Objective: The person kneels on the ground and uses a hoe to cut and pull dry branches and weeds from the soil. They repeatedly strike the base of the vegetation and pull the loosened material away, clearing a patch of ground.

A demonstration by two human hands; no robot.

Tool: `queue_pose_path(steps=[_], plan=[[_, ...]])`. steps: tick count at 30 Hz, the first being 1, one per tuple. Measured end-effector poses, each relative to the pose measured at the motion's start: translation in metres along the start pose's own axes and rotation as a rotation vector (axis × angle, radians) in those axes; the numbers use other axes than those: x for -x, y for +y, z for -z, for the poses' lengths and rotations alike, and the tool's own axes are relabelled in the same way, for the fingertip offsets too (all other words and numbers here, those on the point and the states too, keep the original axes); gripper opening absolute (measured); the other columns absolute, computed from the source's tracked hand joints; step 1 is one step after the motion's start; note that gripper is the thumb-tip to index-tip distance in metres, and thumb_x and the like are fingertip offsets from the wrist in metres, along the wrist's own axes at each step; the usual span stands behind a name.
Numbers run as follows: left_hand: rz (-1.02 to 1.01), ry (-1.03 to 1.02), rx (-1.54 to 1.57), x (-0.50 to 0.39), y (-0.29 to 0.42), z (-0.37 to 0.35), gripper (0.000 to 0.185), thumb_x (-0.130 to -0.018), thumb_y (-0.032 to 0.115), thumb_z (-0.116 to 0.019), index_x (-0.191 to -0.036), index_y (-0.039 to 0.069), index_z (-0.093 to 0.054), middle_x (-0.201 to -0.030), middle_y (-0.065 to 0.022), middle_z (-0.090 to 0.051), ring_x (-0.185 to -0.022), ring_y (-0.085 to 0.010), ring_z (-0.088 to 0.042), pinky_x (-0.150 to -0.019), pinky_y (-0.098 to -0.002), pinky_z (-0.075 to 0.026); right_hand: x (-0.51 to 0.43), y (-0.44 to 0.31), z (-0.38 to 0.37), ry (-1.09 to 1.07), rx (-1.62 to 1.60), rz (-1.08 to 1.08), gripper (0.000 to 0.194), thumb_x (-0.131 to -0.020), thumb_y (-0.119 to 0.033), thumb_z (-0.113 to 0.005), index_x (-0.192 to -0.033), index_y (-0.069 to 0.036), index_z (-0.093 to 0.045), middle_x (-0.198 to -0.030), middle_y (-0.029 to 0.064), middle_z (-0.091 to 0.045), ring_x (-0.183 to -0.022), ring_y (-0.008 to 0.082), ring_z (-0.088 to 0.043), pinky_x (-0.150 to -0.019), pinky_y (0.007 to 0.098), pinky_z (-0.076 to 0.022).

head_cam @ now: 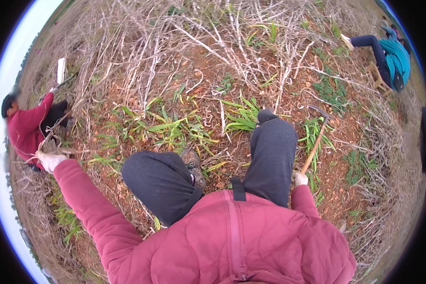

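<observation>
My left hand [50, 160], in a pale knitted glove, is stretched out to the far left and closed on dry plant stems [42, 147]. Beside my right knee, my right hand [300, 179], gloved too, grips the wooden handle of a hand sickle [314, 147]. The sickle's curved metal blade [318, 109] points up and left above a clump of green leaves [310, 135]. Between and ahead of my knees, more long-leaved green plants [167, 127] grow from reddish soil. The far ends of the stems in my left hand are hard to make out.
Dry branches [227, 53] lie tangled ahead. A person in a red top [28, 124] works at the left, close beyond my left hand, near a white object [61, 71]. At the upper right another person in a teal jacket [396, 58] sits on a wooden stool [378, 80].
</observation>
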State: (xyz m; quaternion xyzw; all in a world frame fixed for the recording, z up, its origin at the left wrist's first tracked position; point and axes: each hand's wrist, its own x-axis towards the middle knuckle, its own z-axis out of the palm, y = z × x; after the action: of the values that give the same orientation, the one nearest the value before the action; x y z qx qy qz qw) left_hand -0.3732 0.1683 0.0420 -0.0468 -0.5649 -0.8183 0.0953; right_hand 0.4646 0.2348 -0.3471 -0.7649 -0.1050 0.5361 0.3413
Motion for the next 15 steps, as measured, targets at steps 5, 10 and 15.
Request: queue_pose_path(steps=[5, 10, 15], plan=[[0.359, -0.300, 0.289, -0.043, -0.033, 0.069, 0.052, -0.101, 0.041, -0.038, -0.100, -0.005, -0.061, -0.104, -0.0231, -0.067, -0.099, -0.0363, -0.065, -0.091, -0.0537, -0.053, -0.015, 0.000, 0.003, -0.084, 0.045, 0.004, 0.013, -0.075, 0.005, -0.053, -0.086, 0.002, -0.059, -0.071, 0.0056, -0.059, -0.055, 0.0201, -0.058, -0.049, 0.0324, -0.0493], [0.341, -0.266, 0.004, 0.036, -0.060, 0.041, 0.041, -0.099, 0.033, -0.051, -0.099, -0.006, -0.063, -0.097, -0.0201, -0.069, -0.089, -0.0318, -0.069, -0.084, -0.0502, -0.058, -0.037, 0.013, 0.008, -0.210, -0.033, 0.051, 0.007, -0.075, 0.004, -0.054, -0.074, -0.003, -0.056, -0.064, 0.0009, -0.051, -0.049, 0.0151, -0.045, -0.046, 0.0281, -0.0390], [0.553, -0.384, 0.197, 0.112, -0.088, -0.035, 0.024, -0.091, 0.028, -0.065, -0.095, 0.005, -0.062, -0.089, -0.0104, -0.069, -0.080, -0.0252, -0.070, -0.080, -0.0469, -0.061, -0.018, 0.005, -0.002, -0.143, -0.096, -0.005, 0.009, -0.076, 0.007, -0.053, -0.076, -0.003, -0.052, -0.063, 0.0039, -0.051, -0.048, 0.0184, -0.049, -0.046, 0.0321, -0.0444]])
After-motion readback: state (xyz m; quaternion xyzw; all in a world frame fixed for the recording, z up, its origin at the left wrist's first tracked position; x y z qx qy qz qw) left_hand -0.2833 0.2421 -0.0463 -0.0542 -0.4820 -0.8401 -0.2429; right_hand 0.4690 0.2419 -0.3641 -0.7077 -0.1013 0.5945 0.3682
